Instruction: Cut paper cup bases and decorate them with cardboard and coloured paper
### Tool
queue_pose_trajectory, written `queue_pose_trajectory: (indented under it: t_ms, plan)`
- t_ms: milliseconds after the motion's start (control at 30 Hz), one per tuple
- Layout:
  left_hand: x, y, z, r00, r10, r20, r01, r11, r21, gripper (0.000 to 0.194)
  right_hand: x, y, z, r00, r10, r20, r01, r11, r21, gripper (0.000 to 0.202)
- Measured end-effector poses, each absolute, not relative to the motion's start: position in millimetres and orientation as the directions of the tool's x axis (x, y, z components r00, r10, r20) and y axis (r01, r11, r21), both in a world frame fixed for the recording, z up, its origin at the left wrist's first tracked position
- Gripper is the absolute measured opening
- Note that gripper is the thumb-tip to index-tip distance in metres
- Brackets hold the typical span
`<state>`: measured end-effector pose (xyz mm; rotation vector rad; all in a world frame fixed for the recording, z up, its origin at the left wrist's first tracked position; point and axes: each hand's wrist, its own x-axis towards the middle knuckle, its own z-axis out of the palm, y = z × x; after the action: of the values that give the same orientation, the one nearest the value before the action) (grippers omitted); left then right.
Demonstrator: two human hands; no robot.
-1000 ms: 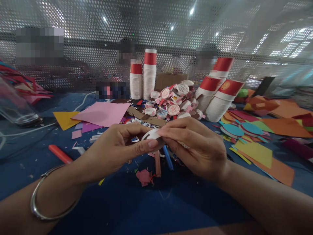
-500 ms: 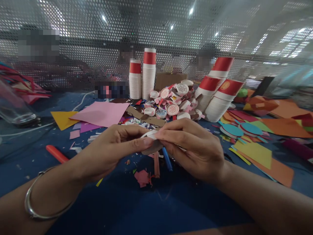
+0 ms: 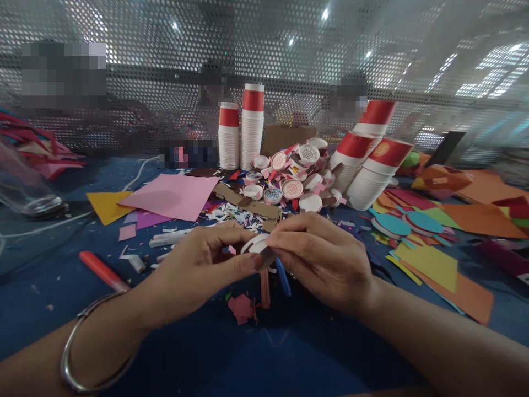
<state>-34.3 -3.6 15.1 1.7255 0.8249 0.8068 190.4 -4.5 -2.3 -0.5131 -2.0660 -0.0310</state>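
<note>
Between my two hands is a small round white paper piece (image 3: 257, 244), like the cut-off bottom of a paper cup. My left hand (image 3: 202, 264) grips its left side, thumb in front and fingers behind. With pinched fingertips, my right hand (image 3: 322, 253) holds its right edge; some of those fingers are hidden. Below the hands lie a blue marker (image 3: 283, 278), a brownish-pink stick (image 3: 265, 289) and a crumpled pink paper scrap (image 3: 241, 309). Behind them is a heap of similar cup bottoms (image 3: 291, 189), some with drawn grid patterns.
Stacked paper cups (image 3: 252, 132) stand at the back, with more leaning stacks (image 3: 367, 171) to the right. Pink paper (image 3: 171, 196), a red marker (image 3: 101, 270) and a clear container (image 3: 28, 187) lie left. Turquoise-topped discs (image 3: 390, 224) and yellow paper (image 3: 430, 264) are right.
The white cup bottom has tilted a little between my fingers, and my left hand has shifted slightly right and down. Both hands keep hold of it.
</note>
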Motion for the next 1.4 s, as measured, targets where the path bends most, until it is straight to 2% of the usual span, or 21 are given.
queue_pose_trajectory:
  t_ms: [133,233,300,400,467,533,600,767,900,1033,1167,1300,1400]
  plan:
    - [-34,-7,17,0.511,0.826,0.238,0.372,-0.462,0.805,0.021,189,0,-5,-0.443,0.370,0.817,0.373,0.904,-0.208,0.015]
    - [-34,-9,18,0.486,0.831,0.272,0.442,-0.502,0.743,0.025,188,3,-7,-0.418,0.399,0.816,0.357,0.898,-0.256,0.014]
    - [-33,-6,17,0.468,0.854,0.229,0.394,-0.433,0.811,0.024,188,4,-7,-0.390,0.446,0.806,0.359,0.879,-0.313,0.013]
    - [-32,0,14,0.459,0.886,0.065,0.165,-0.156,0.974,0.021,189,4,-7,-0.351,0.568,0.744,0.381,0.813,-0.440,0.015]
    - [-31,4,12,0.465,0.885,-0.022,-0.002,0.026,1.000,0.019,190,4,-7,-0.333,0.640,0.692,0.382,0.763,-0.522,0.018]
    - [-30,5,11,0.457,0.889,-0.042,-0.099,0.097,0.990,0.013,191,6,-7,-0.332,0.693,0.640,0.368,0.719,-0.589,0.018]
    - [-31,5,10,0.435,0.900,-0.014,-0.135,0.081,0.988,0.012,191,8,-8,-0.338,0.734,0.589,0.346,0.679,-0.647,0.018]
    - [-32,3,8,0.452,0.889,0.073,-0.112,-0.025,0.993,0.045,191,11,-9,-0.310,0.805,0.506,0.244,0.582,-0.776,0.020]
    - [-31,3,7,0.488,0.858,0.157,-0.120,-0.113,0.986,0.054,191,10,-8,-0.317,0.838,0.444,0.168,0.510,-0.843,0.025]
    - [-29,4,6,0.504,0.841,0.198,-0.114,-0.163,0.980,0.055,191,9,-5,-0.337,0.849,0.408,0.166,0.480,-0.862,0.027]
    - [-29,6,5,0.451,0.875,0.173,-0.079,-0.154,0.985,0.052,192,8,-2,-0.326,0.842,0.430,0.211,0.508,-0.835,0.025]
    - [-28,11,4,0.421,0.900,0.113,-0.012,-0.119,0.993,0.046,195,5,2,-0.311,0.759,0.572,0.304,0.650,-0.696,0.029]
    - [-26,14,4,0.375,0.921,0.104,0.057,-0.135,0.989,0.045,195,3,4,-0.351,0.697,0.625,0.324,0.717,-0.617,0.022]
